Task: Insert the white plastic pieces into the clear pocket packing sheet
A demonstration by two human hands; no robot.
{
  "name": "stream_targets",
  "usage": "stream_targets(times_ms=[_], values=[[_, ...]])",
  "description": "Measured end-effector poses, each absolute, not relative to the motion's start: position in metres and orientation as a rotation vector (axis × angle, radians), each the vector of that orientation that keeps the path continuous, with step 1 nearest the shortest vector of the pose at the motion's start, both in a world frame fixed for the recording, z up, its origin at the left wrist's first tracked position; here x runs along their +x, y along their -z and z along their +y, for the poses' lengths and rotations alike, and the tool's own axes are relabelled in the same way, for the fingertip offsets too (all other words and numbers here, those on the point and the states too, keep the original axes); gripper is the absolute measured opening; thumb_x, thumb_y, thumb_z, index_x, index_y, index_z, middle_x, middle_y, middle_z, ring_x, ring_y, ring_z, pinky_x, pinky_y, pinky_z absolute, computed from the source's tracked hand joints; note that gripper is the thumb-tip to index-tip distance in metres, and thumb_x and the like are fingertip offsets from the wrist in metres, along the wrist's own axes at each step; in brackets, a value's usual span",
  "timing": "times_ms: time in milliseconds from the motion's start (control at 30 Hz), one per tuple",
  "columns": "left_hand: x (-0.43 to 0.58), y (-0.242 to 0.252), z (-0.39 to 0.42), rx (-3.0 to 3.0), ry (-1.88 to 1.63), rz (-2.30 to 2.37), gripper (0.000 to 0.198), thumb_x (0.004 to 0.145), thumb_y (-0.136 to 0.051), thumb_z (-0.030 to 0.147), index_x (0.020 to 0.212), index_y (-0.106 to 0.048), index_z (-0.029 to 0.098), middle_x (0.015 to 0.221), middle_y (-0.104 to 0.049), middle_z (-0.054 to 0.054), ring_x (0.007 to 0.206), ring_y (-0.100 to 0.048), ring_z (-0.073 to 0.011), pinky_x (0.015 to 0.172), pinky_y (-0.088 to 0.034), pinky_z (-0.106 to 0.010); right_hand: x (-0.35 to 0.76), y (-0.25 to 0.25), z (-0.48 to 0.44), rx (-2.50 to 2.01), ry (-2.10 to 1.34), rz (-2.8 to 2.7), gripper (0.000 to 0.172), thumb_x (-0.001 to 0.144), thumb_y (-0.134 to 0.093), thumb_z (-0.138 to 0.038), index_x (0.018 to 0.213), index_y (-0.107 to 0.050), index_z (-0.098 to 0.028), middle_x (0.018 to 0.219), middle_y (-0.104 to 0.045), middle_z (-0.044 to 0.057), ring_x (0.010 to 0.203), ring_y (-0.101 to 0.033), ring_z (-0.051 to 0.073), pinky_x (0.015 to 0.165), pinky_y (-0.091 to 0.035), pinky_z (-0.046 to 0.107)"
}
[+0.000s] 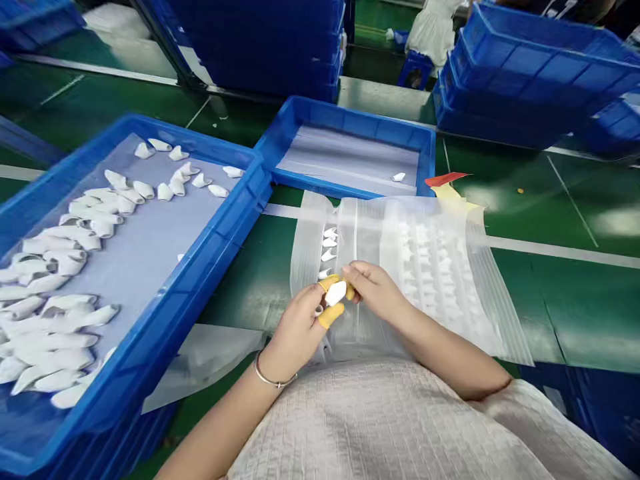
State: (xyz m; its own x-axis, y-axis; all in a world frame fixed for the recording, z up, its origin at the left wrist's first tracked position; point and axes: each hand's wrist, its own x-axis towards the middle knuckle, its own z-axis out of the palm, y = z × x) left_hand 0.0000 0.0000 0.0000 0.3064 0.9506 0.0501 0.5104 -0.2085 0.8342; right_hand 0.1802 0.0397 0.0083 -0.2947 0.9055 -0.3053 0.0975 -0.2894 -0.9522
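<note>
My left hand [305, 310], with yellow covers on some fingertips, pinches a small white hollow plastic piece [336, 293]. A second white piece [319, 311] shows partly between its fingers. Beside it my right hand [373, 288] is closed at the fingertips, close to the held piece; whether it grips anything is hidden. Both hands are above a translucent plastic sleeve sheet [367, 230]. A column of similar white pieces [329, 255] lies in the sheet just beyond my left hand. More rows of white pieces [435, 267] show blurred through the sheet on the right.
At the left a large blue crate [220, 233] holds many loose white pieces [65, 267]. A shallower blue crate [350, 113] behind the sheet has one white piece [399, 177]. Stacked blue crates [530, 73] stand at the back right. Red and yellow scraps [447, 180] lie by the sheet.
</note>
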Motion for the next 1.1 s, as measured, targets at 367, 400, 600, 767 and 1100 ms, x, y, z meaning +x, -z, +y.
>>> stream_targets(times_ms=[367,400,600,767,1100], values=[[0.005,0.004,-0.004,1.628,-0.914,1.337,0.023,0.094,-0.059,0.029,0.114,-0.065,0.021,0.087,-0.068,-0.002,0.075,-0.061,-0.0161,0.068,-0.047,-0.027,0.199,-0.015,0.038,-1.158,-1.613,-1.551,0.027,0.079,-0.08,-0.035,0.097,-0.064,-0.022,0.092,-0.063,0.001,0.082,-0.059,0.017,0.07,-0.048,0.031],[0.005,0.004,-0.004,1.572,-0.941,1.345,0.024,0.092,-0.061,0.029,0.115,-0.065,0.021,0.087,-0.068,-0.001,0.074,-0.062,-0.0155,0.068,-0.047,-0.027,0.2,-0.016,0.037,-1.156,-1.539,-1.597,0.027,0.079,-0.08,-0.032,0.099,-0.065,-0.023,0.094,-0.063,0.002,0.085,-0.059,0.018,0.07,-0.048,0.031],[0.006,0.002,-0.007,1.473,-0.999,1.355,0.016,0.087,-0.068,0.032,0.099,-0.067,0.021,0.073,-0.064,0.003,0.065,-0.058,-0.0127,0.061,-0.045,-0.023,0.204,-0.014,0.032,-1.051,-1.257,-1.853,0.021,0.087,-0.075,-0.03,0.106,-0.066,-0.025,0.103,-0.063,0.005,0.096,-0.06,0.021,0.079,-0.051,0.035],[0.005,0.003,-0.008,1.578,-1.023,1.402,0.014,0.087,-0.067,0.029,0.099,-0.068,0.022,0.075,-0.064,0.003,0.067,-0.059,-0.0129,0.062,-0.045,-0.024,0.203,-0.01,0.033,-1.071,-1.634,-1.584,0.04,0.082,-0.078,-0.042,0.114,-0.062,-0.024,0.104,-0.065,0.004,0.094,-0.062,0.02,0.08,-0.05,0.035],[0.006,0.005,-0.007,1.824,-1.024,1.452,0.014,0.092,-0.063,0.032,0.099,-0.066,0.02,0.076,-0.063,0.001,0.067,-0.059,-0.0153,0.062,-0.046,-0.027,0.195,-0.016,0.027,-1.235,-1.572,-1.545,0.025,0.086,-0.073,-0.041,0.099,-0.063,-0.022,0.092,-0.062,0.001,0.083,-0.058,0.017,0.073,-0.046,0.032]])
